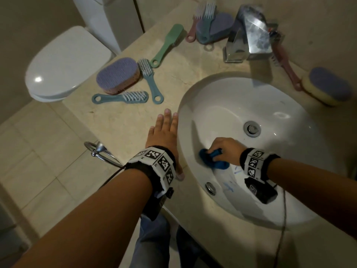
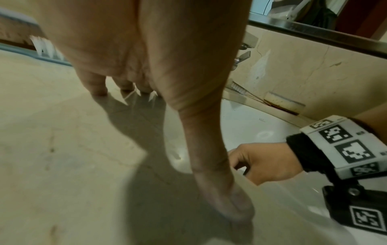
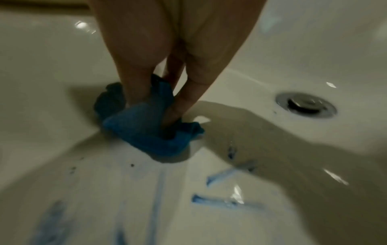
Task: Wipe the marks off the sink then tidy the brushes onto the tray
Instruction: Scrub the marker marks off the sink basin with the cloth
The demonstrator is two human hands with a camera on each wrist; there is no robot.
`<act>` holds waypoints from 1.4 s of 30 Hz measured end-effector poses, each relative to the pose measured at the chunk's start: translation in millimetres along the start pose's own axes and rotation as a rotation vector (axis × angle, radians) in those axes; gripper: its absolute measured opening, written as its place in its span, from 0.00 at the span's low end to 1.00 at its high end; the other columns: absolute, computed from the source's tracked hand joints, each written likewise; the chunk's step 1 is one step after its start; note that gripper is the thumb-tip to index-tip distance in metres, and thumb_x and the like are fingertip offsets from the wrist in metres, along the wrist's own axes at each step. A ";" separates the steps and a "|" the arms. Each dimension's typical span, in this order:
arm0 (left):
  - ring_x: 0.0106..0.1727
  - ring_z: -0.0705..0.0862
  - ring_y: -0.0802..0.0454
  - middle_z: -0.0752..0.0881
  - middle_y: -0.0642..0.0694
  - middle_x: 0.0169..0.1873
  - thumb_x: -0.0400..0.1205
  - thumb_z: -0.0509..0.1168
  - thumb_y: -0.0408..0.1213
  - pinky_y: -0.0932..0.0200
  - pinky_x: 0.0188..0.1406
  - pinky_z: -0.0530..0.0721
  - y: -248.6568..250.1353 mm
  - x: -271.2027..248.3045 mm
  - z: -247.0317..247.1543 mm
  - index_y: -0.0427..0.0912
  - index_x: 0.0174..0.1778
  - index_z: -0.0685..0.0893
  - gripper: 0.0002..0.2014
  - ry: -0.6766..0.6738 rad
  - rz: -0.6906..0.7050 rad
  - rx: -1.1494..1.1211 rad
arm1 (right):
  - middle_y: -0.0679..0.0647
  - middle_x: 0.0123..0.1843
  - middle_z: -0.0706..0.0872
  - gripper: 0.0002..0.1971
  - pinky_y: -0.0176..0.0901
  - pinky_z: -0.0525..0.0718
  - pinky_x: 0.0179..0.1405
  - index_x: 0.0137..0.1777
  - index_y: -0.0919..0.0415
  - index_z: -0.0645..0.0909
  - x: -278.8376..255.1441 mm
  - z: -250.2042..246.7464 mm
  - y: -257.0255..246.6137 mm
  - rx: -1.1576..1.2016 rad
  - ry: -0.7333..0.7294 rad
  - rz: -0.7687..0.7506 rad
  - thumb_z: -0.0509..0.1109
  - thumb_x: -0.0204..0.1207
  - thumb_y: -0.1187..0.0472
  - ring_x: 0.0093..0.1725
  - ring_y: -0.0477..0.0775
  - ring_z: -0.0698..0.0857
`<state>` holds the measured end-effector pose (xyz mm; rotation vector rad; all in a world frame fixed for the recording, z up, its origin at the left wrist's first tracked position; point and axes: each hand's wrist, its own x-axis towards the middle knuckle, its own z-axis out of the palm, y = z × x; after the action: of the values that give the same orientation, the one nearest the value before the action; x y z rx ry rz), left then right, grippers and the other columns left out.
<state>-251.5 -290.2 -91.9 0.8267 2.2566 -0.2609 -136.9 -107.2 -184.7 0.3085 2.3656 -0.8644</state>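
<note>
My right hand [image 1: 222, 147] grips a crumpled blue cloth [image 1: 212, 159] [image 3: 146, 131] against the near inner wall of the white sink [image 1: 231, 105]. Blue marks [image 3: 222, 202] [image 1: 229, 187] streak the basin below the cloth. My left hand [image 1: 164, 132] lies flat, fingers straight, on the beige counter [image 1: 125, 122] at the sink's left rim; its thumb [image 2: 236, 203] rests on the rim. Two teal brushes [image 1: 123, 97] [image 1: 149, 78], a green brush [image 1: 168, 44] and a purple sponge brush [image 1: 118, 75] lie on the counter beyond it.
A chrome tap [image 1: 249, 33] stands behind the sink, with more brushes [image 1: 206, 24] to its left. A pink brush [image 1: 286, 66] and a yellow-purple sponge [image 1: 328, 86] lie at the right. The drain [image 1: 252, 129] sits mid-basin. A toilet [image 1: 65, 64] stands left.
</note>
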 end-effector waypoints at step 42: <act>0.82 0.31 0.43 0.26 0.44 0.79 0.53 0.84 0.55 0.46 0.81 0.43 -1.4 -1.8 0.2 0.43 0.79 0.25 0.79 0.026 0.015 0.009 | 0.43 0.50 0.80 0.13 0.21 0.73 0.50 0.55 0.53 0.85 -33.1 13.1 -19.1 0.005 -0.067 -0.027 0.72 0.72 0.65 0.52 0.46 0.79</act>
<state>-251.3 -292.2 -90.9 0.8565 2.2742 -0.2552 -112.3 -130.7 -163.0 0.2464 2.3107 -0.8797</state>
